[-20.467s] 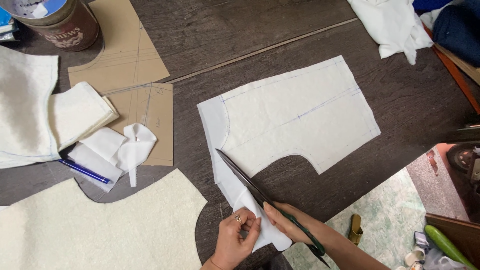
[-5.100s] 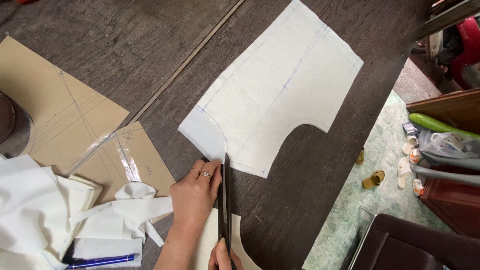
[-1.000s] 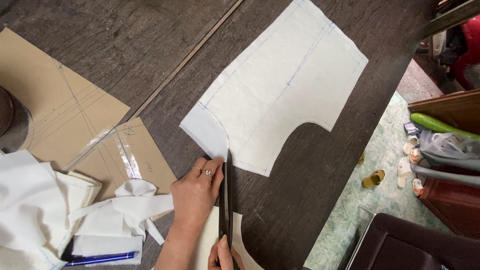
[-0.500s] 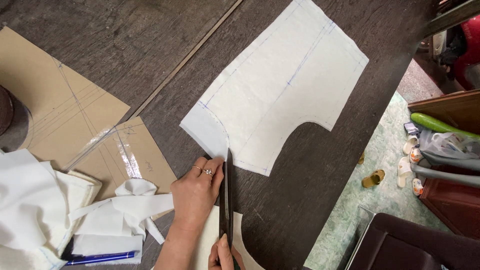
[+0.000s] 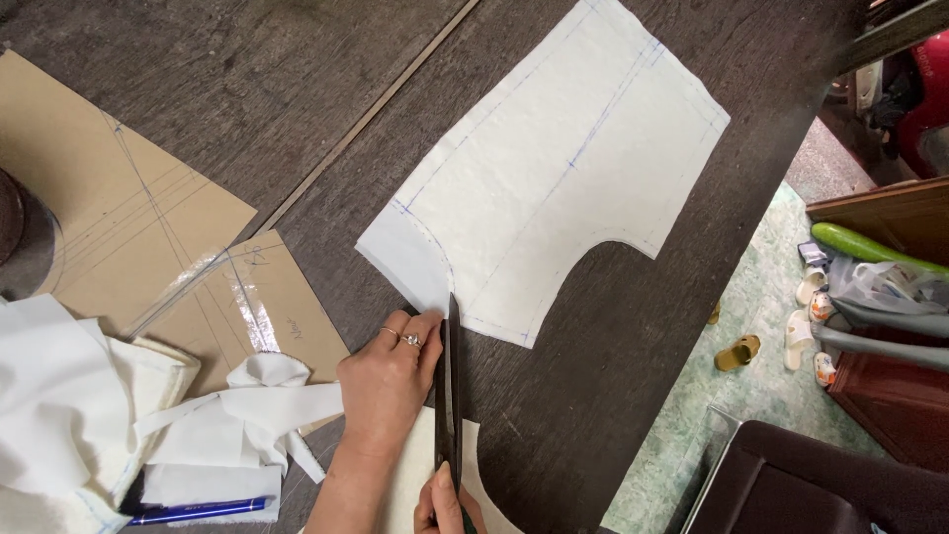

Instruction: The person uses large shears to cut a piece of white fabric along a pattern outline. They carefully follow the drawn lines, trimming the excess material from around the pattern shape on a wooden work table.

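The left hand [image 5: 388, 381] is pressing flat on the white fabric piece [image 5: 554, 178] on the dark table [image 5: 613, 376]. The right hand [image 5: 447, 506] is gripping the scissors [image 5: 452, 381]; the blades should be following the blue line, with the cloth kept flat.

My right hand [image 5: 447, 506] is mostly cut off by the bottom edge, so my grip on the scissors [image 5: 451, 386] can't be seen; their handles are out of frame. My left hand [image 5: 388, 378] covers the cloth [image 5: 563, 168] beneath it. The dark tin [image 5: 22, 237] is cropped at left.
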